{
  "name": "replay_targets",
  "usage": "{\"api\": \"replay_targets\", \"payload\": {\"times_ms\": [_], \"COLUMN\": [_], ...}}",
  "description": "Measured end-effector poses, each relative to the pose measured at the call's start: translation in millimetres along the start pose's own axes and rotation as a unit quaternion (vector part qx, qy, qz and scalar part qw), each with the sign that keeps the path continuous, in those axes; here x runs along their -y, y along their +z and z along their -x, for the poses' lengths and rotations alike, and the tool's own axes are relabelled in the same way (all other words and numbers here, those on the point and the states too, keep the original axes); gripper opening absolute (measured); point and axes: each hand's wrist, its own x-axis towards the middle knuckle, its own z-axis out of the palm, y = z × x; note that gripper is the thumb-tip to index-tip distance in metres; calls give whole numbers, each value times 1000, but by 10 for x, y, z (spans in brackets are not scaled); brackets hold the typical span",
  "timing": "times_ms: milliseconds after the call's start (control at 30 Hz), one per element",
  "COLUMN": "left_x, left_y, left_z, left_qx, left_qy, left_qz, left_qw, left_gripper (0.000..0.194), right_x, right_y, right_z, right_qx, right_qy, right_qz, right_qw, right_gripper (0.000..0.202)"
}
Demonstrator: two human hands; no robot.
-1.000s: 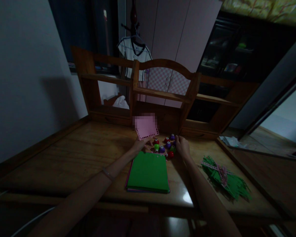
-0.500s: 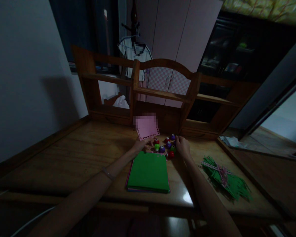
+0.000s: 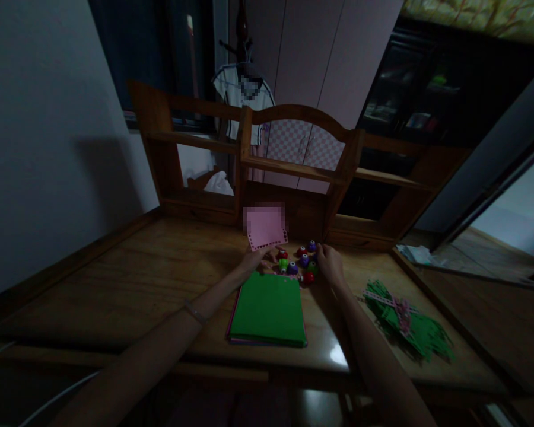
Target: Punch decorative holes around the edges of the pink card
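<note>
My left hand (image 3: 254, 258) is closed on the lower edge of a pink card (image 3: 267, 228) with a row of dark hearts along its border. Several small round figures in red, purple and green lie on the desk between my hands, among them a green one (image 3: 283, 265) and a purple one (image 3: 292, 268). My right hand (image 3: 328, 261) rests at their right side, fingers curled; what it may hold is hidden. Nearer to me lies a stack of sheets with a green one (image 3: 269, 309) on top.
Green shredded strips (image 3: 409, 326) with a pink bow lie on the desk's right side. A wooden shelf unit (image 3: 293, 169) stands along the back of the desk (image 3: 115, 290). Behind it a shirt (image 3: 244, 101) hangs on a stand.
The pink card's lower edge has shifted up very slightly in my left hand. My right hand stays in nearly the same place.
</note>
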Motion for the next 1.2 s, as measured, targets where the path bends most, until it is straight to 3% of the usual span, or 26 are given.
{"api": "replay_targets", "payload": {"times_ms": [200, 367, 733, 900, 1200], "left_x": [-25, -101, -45, -5, 64], "left_y": [-23, -46, -292, -339, -359], "left_z": [1, 28, -153, -193, -220], "left_qx": [-18, -116, -286, -296, -266], "left_qy": [11, 59, 39, 47, 48], "left_qz": [13, 31, 130, 177, 160], "left_qw": [1000, 991, 949, 937, 949], "left_gripper": [31, 31, 29, 24, 29], "right_x": [18, 15, 27, 40, 29], "right_y": [-6, -17, -13, -33, -21], "right_z": [-5, 8, 14, 16, 8], "right_qx": [5, 6, -5, -9, -5], "right_qy": [2, 4, -14, -20, -9], "right_qz": [10, 13, 37, 46, 39], "right_qw": [1000, 1000, 999, 999, 999], "right_gripper": [43, 44, 42, 42, 44]}}
